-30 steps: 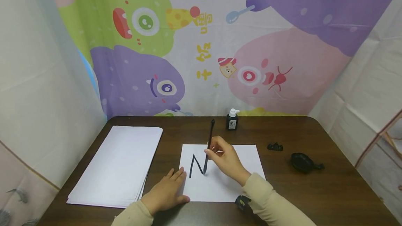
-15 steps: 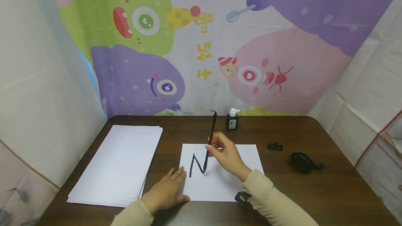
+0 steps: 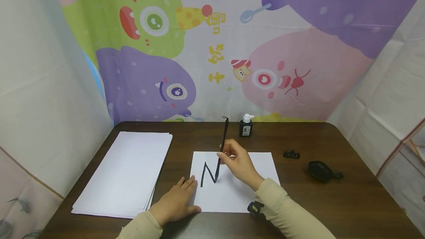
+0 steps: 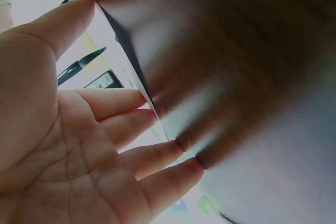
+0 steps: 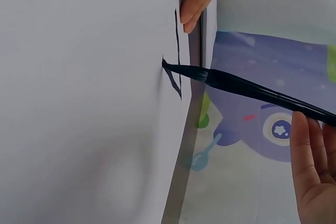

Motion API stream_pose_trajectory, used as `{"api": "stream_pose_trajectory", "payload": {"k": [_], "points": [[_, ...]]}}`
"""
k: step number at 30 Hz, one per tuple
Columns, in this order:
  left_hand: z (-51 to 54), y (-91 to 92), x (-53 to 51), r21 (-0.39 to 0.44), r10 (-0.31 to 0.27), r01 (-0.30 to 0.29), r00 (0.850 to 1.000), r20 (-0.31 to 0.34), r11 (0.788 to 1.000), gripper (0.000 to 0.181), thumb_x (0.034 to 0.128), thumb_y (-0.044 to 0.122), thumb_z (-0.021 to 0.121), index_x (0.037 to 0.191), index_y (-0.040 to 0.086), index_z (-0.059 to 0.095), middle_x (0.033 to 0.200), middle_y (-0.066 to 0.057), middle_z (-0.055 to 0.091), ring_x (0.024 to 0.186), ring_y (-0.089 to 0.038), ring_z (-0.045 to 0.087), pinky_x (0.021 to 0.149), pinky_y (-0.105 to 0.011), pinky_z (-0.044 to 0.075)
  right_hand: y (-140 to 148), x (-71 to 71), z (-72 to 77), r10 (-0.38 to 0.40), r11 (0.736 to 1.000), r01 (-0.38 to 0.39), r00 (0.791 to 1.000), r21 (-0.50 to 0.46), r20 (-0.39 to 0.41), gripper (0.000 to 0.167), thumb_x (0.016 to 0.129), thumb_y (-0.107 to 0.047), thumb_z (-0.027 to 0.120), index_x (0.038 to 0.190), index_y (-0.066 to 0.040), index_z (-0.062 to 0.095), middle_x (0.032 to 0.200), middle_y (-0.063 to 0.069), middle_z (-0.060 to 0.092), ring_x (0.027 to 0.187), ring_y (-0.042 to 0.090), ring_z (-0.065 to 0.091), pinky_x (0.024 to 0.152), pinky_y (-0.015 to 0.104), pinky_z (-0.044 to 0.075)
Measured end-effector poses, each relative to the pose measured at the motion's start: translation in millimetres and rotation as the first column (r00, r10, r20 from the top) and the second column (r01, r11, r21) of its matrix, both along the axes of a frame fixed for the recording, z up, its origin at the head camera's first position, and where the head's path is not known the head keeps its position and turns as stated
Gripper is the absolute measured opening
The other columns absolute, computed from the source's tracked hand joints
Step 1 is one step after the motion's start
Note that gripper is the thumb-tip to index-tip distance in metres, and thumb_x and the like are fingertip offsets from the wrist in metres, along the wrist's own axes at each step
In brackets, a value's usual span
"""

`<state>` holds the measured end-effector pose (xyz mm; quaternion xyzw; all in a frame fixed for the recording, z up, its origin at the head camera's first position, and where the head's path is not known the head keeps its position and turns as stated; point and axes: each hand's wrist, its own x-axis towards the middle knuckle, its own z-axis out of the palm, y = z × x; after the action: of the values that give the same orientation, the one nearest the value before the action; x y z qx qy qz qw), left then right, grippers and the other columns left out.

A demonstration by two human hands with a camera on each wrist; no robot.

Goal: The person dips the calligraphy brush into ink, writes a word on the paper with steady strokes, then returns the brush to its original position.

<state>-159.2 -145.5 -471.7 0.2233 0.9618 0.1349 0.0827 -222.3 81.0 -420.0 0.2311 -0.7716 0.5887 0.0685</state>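
My right hand pinches a black writing brush by its handle, between thumb and fingers. In the right wrist view the brush slants down, and its dark tip meets the paper at the lower end of a diagonal ink stroke. Two joined black strokes mark the left part of a white sheet. My left hand lies flat across the sheet's left edge, fingers spread. Seen from the left wrist, its fingertips rest on the paper and the thumb is apart from them.
A stack of white paper lies at the left. Behind the sheet stands a black ink bottle with a white pump. At the right are a small black brush rest and a black inkstone-like dish on the dark wooden table.
The right hand and brush shifted slightly upward and the handle became a little more upright, its end loop coming into view. During the last half second they barely moved. The left hand stayed put.
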Motion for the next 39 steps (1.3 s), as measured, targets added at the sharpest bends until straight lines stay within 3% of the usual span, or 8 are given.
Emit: {"api": "stream_pose_trajectory", "payload": {"k": [2,9,16,27,34,39], "points": [[0.1,-0.1,-0.2,0.000,0.002,-0.002,1.000,0.001,1.000,0.084,0.0808,0.046,0.075,0.141,-0.005,0.046,0.152,-0.022,0.040,0.137,-0.053,0.037,0.108,-0.061,0.038,-0.2,-1.2,-0.9,-0.001,1.000,0.001,1.000,0.001,0.000,0.018,0.091,0.001,0.064,0.107,0.002,0.055,0.087,0.021,0.060,0.081,0.042,0.069,0.070,0.045,0.060],[0.1,-0.3,-0.2,0.003,-0.001,0.001,1.000,0.004,1.000,0.084,0.0807,0.046,0.075,0.141,-0.005,0.046,0.152,-0.023,0.040,0.137,-0.053,0.037,0.107,-0.062,0.039,1.5,-22.1,-28.0,-0.001,1.000,0.001,0.999,-0.019,-0.049,0.019,0.091,-0.008,0.068,0.107,-0.006,0.058,0.085,0.014,0.062,0.080,0.029,0.070,0.066,0.030,0.061],[1.8,-0.1,0.2,0.003,-0.004,0.004,1.000,0.013,1.000,0.084,0.0812,0.046,0.075,0.141,-0.005,0.046,0.152,-0.023,0.040,0.137,-0.053,0.036,0.107,-0.063,0.038,-0.4,-28.8,-30.7,-0.015,0.999,0.012,0.997,-0.039,-0.073,0.019,0.090,-0.005,0.069,0.105,0.000,0.058,0.083,0.014,0.062,0.077,0.030,0.069,0.064,0.032,0.061],[1.9,0.1,0.5,0.006,-0.008,0.008,1.000,0.000,1.000,0.083,0.0812,0.045,0.075,0.141,-0.006,0.046,0.152,-0.023,0.041,0.136,-0.054,0.037,0.108,-0.062,0.038,-4.0,-36.5,-28.8,-0.021,0.999,0.019,0.998,-0.043,-0.063,0.020,0.090,0.003,0.065,0.107,0.005,0.055,0.084,0.026,0.061,0.077,0.044,0.066,0.067,0.043,0.061],[1.1,0.1,0.8,0.005,-0.007,0.007,1.000,-0.004,1.000,0.083,0.0809,0.045,0.075,0.141,-0.005,0.047,0.152,-0.023,0.041,0.136,-0.054,0.037,0.109,-0.061,0.037,-5.9,-23.9,-4.8,-0.033,0.999,0.031,0.995,-0.028,-0.096,0.018,0.090,0.004,0.064,0.103,0.009,0.054,0.081,0.023,0.060,0.072,0.041,0.065,0.067,0.041,0.061],[1.0,-0.3,0.3,0.007,-0.007,0.007,1.000,-0.005,1.000,0.083,0.0807,0.045,0.075,0.141,-0.005,0.046,0.152,-0.023,0.041,0.136,-0.054,0.037,0.109,-0.061,0.037,-8.0,-29.6,-5.4,-0.052,0.999,0.051,0.993,-0.013,-0.102,0.018,0.090,0.003,0.065,0.104,0.007,0.055,0.082,0.023,0.061,0.073,0.039,0.065,0.067,0.038,0.061]]}}
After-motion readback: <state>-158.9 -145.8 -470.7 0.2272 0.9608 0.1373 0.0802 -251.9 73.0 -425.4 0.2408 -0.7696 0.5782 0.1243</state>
